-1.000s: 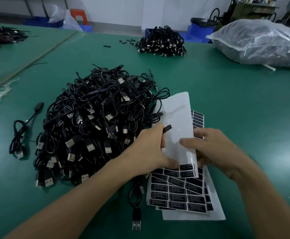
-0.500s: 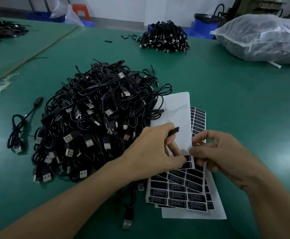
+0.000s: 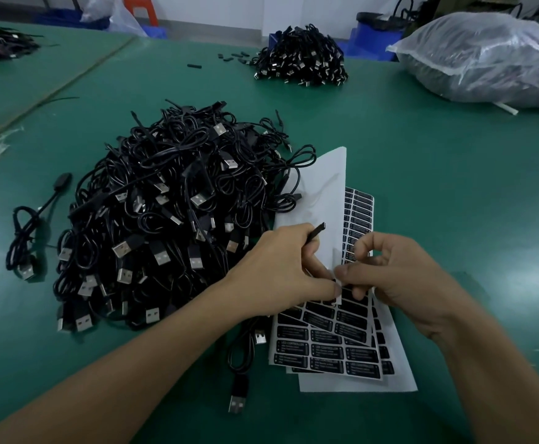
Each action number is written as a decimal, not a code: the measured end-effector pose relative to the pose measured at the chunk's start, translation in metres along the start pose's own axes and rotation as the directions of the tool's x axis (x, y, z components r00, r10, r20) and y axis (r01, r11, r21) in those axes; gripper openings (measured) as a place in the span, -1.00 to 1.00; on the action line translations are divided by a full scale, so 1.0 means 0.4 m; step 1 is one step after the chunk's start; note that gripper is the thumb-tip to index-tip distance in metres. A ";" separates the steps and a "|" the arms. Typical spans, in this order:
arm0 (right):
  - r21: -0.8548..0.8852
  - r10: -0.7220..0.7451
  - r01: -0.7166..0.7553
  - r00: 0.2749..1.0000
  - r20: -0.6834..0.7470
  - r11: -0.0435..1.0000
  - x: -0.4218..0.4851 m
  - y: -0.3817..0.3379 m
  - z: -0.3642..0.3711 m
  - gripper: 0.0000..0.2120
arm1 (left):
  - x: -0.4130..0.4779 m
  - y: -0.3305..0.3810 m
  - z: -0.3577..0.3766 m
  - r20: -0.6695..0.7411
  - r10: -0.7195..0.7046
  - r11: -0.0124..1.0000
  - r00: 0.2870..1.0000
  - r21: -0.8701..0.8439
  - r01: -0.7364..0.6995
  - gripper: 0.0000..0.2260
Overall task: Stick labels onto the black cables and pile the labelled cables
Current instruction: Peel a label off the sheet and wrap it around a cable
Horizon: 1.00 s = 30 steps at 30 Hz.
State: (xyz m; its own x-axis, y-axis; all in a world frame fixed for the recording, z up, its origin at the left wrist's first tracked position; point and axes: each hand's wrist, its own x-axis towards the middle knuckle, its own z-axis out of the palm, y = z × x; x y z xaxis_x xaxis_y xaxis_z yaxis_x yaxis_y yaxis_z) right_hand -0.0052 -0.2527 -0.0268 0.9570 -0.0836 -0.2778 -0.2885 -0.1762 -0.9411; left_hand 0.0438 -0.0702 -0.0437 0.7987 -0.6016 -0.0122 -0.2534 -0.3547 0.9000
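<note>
i see the left hand gripping a thin black cable. right hand pinches a white sheet of black labels.

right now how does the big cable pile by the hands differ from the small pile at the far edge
The near pile looks much larger than the far pile. The near pile is loose, with loops sprawling outward; the far pile is compact and tightly heaped. The near pile reaches the label sheets; the far pile sits apart at the far edge of the table. Both are black cables with silver USB plugs.
</note>
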 end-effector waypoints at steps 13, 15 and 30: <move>0.043 -0.008 0.009 1.000 -0.023 0.999 -0.002 0.001 0.013 -0.65 | 0.000 0.002 0.006 -0.065 -0.007 0.999 0.998 0.044 0.010 -0.57; 0.041 -0.020 0.021 0.999 -0.040 0.999 0.000 0.001 0.019 -0.62 | 0.000 0.002 0.007 -0.081 -0.005 0.999 0.997 0.039 0.008 -0.55; -0.118 -0.043 0.034 0.996 -0.076 0.992 0.001 0.005 -0.006 -0.68 | 0.009 -0.003 -0.011 -0.027 -0.096 0.994 0.995 -0.048 0.095 -0.64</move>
State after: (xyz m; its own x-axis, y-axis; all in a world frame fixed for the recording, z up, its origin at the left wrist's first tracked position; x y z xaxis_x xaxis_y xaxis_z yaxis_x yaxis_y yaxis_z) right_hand -0.0054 -0.2553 -0.0284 0.9635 -0.1503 -0.2215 -0.2574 -0.2931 -0.9208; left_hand 0.0494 -0.0686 -0.0430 0.8337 -0.5454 -0.0870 -0.1498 -0.3750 0.9148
